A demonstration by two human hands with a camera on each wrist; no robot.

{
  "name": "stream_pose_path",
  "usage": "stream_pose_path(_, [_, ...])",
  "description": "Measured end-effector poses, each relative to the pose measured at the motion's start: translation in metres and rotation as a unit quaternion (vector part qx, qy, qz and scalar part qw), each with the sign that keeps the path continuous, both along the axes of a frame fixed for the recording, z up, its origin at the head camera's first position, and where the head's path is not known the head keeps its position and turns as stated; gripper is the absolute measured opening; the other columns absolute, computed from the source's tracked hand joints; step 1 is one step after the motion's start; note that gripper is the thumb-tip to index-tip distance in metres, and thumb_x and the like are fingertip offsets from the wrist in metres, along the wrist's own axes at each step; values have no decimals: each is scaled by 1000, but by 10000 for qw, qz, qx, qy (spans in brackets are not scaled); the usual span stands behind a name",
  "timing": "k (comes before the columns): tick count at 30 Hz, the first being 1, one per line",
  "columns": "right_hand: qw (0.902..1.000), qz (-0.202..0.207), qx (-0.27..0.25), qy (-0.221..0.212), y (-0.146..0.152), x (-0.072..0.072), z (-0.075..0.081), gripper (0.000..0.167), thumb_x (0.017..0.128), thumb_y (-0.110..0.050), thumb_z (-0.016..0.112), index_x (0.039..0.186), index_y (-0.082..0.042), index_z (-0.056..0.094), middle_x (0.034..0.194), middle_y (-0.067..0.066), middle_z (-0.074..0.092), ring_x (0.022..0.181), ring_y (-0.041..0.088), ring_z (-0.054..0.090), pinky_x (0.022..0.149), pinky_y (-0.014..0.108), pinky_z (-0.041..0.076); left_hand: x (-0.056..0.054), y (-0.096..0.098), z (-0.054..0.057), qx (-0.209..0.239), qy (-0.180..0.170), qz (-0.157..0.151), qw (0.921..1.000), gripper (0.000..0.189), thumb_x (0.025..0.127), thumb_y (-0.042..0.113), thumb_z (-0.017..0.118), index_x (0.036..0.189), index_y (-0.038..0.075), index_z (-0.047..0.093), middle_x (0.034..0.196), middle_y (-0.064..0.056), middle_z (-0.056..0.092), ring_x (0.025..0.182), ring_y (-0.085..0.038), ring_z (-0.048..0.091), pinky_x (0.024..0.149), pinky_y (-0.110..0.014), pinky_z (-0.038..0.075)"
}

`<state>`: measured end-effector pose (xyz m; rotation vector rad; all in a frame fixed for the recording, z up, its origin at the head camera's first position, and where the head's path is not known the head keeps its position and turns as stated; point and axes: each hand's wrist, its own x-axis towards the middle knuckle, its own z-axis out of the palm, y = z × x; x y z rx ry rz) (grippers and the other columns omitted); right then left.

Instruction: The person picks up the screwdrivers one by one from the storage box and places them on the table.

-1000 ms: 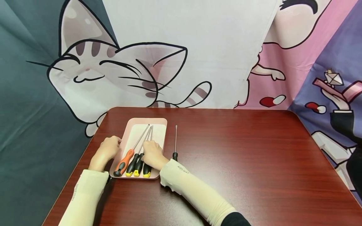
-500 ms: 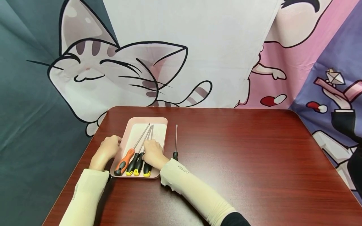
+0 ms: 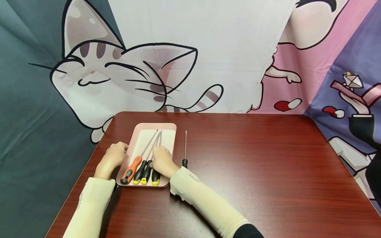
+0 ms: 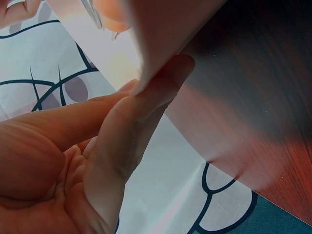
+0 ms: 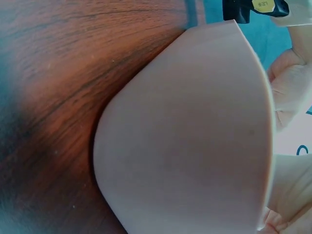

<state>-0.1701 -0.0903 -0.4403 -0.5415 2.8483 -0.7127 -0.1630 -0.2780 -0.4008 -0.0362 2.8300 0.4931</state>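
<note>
- While the left grip (image 3: pixel 113 157) pinches the pink tray (image 3: pixel 168 134) by its rim, the right grip (image 3: pixel 163 161) curls over the rightmost screwdriver (image 3: pixel 155 176) inside
- Whether it grasps that handle, I cannot tell
- Two other black screwdrivers (image 3: pixel 140 172) and an orange screwdriver (image 3: pixel 132 169) lie beside it
- A lone screwdriver (image 3: pixel 185 162) lies on the surface (image 3: pixel 268 165), near the tray

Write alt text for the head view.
A person's left-hand grip holds a pink tray by its rim; the right-hand grip covers part of the rightmost of its four screwdrivers. A fifth lies right of the tray.
</note>
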Motion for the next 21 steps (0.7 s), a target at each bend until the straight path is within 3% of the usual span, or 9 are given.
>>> stream_pose_path(9, [9996,-151,-190,-167,4,1,4,35,74,-18,89,64,-13,56,67,-3,59,66,17,62,55,33,49,0,-1,-1,67,11,27,10000,33,93,-4,56,124,-16,59,111,-28,66,93,-37,64,64,-37,52])
stream_pose_path(21, [9993,-236,-218,-198,7,1,8,34,76,-23,89,69,-13,57,71,-1,61,71,20,65,59,34,51,-1,-1,-1,55,-50,60,10000,33,94,-4,57,125,-16,58,111,-28,65,100,-42,64,69,-41,55])
